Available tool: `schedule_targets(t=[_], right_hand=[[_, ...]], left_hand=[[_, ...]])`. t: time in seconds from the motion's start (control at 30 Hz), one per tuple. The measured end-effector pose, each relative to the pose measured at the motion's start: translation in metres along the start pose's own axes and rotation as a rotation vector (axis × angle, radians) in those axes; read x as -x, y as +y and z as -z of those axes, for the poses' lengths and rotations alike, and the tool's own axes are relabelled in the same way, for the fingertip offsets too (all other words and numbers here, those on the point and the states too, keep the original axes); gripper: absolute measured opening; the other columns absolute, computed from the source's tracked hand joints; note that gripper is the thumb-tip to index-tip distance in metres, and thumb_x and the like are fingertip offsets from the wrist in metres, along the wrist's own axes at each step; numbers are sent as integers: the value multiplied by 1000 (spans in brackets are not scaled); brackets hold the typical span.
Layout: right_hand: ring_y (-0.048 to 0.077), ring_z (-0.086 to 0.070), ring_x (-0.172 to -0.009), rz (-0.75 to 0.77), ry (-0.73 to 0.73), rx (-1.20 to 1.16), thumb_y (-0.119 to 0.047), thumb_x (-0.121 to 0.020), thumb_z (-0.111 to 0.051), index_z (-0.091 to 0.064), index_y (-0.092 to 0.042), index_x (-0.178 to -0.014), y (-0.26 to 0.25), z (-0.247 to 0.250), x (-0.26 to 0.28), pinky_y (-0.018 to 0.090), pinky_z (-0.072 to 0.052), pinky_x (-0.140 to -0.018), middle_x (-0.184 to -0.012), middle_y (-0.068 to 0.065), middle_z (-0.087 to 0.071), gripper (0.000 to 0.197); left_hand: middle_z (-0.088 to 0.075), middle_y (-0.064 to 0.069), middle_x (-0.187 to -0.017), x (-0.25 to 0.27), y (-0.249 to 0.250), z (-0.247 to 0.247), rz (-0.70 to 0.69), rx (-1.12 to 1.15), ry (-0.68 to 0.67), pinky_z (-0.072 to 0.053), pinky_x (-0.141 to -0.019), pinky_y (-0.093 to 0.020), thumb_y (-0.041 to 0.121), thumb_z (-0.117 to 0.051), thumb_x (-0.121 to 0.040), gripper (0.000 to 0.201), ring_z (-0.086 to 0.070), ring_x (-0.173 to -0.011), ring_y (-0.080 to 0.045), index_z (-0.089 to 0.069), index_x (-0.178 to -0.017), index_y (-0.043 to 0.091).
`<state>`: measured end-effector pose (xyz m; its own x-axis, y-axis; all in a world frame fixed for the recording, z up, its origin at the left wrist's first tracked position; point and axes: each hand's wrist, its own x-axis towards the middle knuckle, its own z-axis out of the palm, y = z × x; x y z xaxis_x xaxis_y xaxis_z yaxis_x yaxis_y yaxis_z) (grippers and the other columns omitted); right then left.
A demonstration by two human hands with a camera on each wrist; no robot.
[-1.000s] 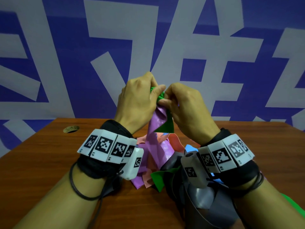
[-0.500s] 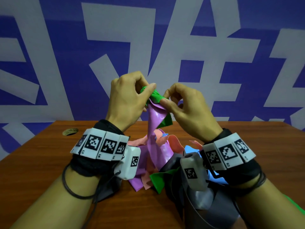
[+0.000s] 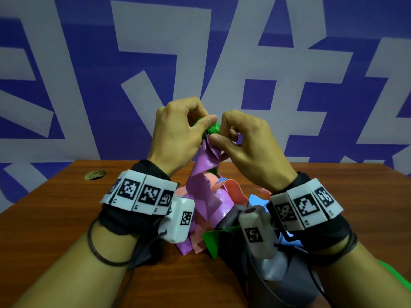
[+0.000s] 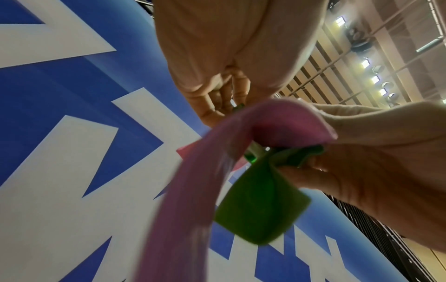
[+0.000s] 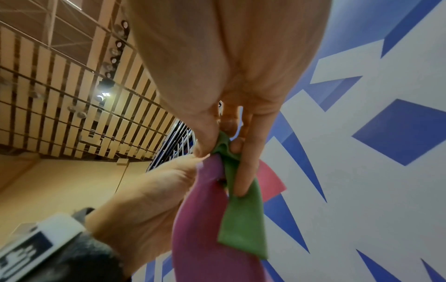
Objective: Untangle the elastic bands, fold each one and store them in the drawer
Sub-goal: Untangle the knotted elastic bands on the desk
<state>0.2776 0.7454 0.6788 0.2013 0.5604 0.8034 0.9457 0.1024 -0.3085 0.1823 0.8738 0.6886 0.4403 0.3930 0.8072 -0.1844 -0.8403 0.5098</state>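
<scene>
Left hand [image 3: 178, 134] and right hand [image 3: 246, 150] are pinching, with curled fingers, the knotted green band [image 3: 212, 128] and purple band [image 3: 204, 174] above the wooden table [image 3: 55, 218].

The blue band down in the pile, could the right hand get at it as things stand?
Probably not yet: the right hand is raised, pinching the green band, and the blue band lies partly under that wrist among other bands.
</scene>
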Motion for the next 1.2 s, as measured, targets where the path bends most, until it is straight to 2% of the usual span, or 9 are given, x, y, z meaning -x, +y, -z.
schedule_targets(t=[0.13, 0.23, 0.3, 0.43, 0.6, 0.7, 0.83, 0.97, 1.2], right_hand=[[5, -42, -62, 19, -70, -120, -9, -88, -69, -43, -13, -69, -5, 6, -1, 13, -37, -60, -65, -10, -43, 32], [13, -45, -63, 6, -185, -256, -10, -88, -67, -45, -6, -69, -8, 14, -1, 30, -45, -62, -65, -1, -47, 30], [9, -43, -62, 19, -245, -311, -10, -88, -67, -47, -3, -69, -11, 14, -1, 22, -38, -62, -64, -4, -45, 28], [14, -50, -66, -40, -159, -213, -18, -89, -69, -52, -10, -72, -7, 2, 0, 27, -45, -64, -65, -1, -52, 26], [26, -59, -71, -155, -65, -100, -31, -92, -62, -56, -13, -81, 16, 2, 2, 51, -55, -68, -70, -4, -52, 21], [25, -63, -70, -197, -31, -101, -19, -100, -53, -54, -6, -92, 20, 3, 3, 45, -58, -62, -77, 12, -59, 15], [25, -65, -68, -256, -44, -128, -2, -100, -43, -47, -6, -102, 20, 4, 4, 49, -56, -65, -77, 9, -64, 7], [18, -70, -70, -285, -112, -166, 17, -87, -47, -41, -14, -120, 21, 6, 5, 43, -59, -68, -81, 4, -70, 46], [18, -71, -68, -368, -471, -12, 7, -83, -65, -44, -16, -122, 34, 8, 9, 45, -57, -74, -72, 7, -73, 49]], left_hand=[[-68, 8, -66, 1, 1, 0, 6, 46, -7, -52, -56, -22, 19, -69, -92, 18, -64, -57, -3, -66, -74, 16], [-68, 3, -67, -2, -9, 1, 60, 27, 53, -49, -57, -21, 19, -68, -92, 19, -64, -60, -7, -65, -75, 12], [-67, 0, -68, -8, -20, 9, 112, -3, 100, -46, -59, -23, 20, -68, -92, 18, -60, -61, -9, -65, -77, 11], [-69, -1, -71, -12, -21, 19, 85, -34, 47, -49, -62, -26, 24, -66, -93, 20, -63, -64, -11, -68, -80, 9], [-71, -2, -80, -12, -14, 21, 95, -87, -72, -55, -77, -42, 30, -58, -99, 25, -67, -78, -18, -67, -88, 9], [-70, -2, -90, -12, -16, 22, 151, -96, -150, -56, -82, -49, 30, -49, -103, 23, -69, -86, -21, -61, -92, 12], [-64, -4, -106, -13, -13, 24, 198, -20, -226, -61, -77, -43, 20, -46, -104, 16, -71, -84, -23, -58, -98, 10], [-68, -13, -96, -14, -9, 24, 234, 78, -206, -63, -73, -41, 13, -44, -99, 20, -72, -80, -21, -59, -90, 2], [-69, -13, -78, -7, -13, 20, 167, -245, -415, -52, -68, -34, 54, -44, -99, 55, -65, -69, -24, -65, -80, 7]])
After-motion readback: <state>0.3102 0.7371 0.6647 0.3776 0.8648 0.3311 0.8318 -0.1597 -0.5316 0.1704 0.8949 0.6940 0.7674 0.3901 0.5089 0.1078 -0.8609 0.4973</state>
